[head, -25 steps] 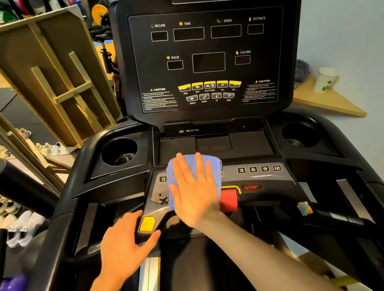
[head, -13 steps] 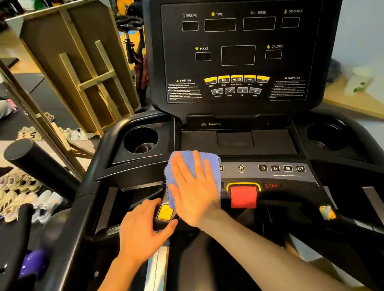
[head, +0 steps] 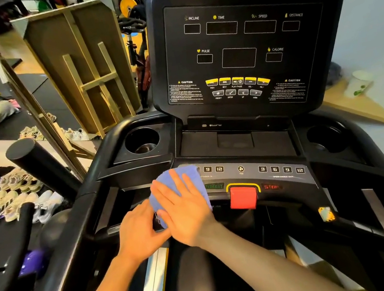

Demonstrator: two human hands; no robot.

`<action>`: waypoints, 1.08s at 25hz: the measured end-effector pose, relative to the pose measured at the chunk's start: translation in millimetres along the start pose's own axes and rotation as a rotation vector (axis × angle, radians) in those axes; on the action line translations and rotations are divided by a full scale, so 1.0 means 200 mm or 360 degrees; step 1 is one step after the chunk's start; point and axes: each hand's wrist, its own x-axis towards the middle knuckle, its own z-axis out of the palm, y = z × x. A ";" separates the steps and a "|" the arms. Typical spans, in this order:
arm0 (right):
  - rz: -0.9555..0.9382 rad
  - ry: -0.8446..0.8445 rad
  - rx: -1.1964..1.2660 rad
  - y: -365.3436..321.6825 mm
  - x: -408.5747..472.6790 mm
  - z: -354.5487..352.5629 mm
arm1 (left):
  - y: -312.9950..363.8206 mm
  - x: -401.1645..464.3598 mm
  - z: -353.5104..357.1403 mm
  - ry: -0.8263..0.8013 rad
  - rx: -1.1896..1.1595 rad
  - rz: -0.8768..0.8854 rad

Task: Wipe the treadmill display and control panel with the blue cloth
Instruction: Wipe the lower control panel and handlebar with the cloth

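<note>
The right hand (head: 185, 213) lies flat, palm down, fingers extended and slightly spread, pressing the blue terry cloth (head: 181, 178) against the left end of the grey control panel (head: 281, 178); it grasps nothing. The cloth covers the leftmost number buttons, just left of the green START label (head: 215, 186) and the red rectangular stop key (head: 243, 196). The left hand (head: 138, 234) rests just beside it on the panel's front edge, fingers curled downward, thumb under the right palm. The black treadmill display (head: 243, 51) stands above, untouched.
</note>
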 end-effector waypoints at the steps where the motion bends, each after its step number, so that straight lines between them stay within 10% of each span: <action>1: -0.0046 -0.0001 0.0001 0.00 -0.01 0.01 | 0.00 0.00 0.00 -0.0001 -0.0003 0.0004; 15: -0.0476 0.0200 0.0079 0.17 -0.15 0.02 | 0.00 0.00 0.00 0.0021 0.0021 0.0070; 27: -0.0140 0.0099 -0.0114 0.36 -0.40 -0.06 | -0.04 -0.02 0.02 -0.0015 0.0129 0.0026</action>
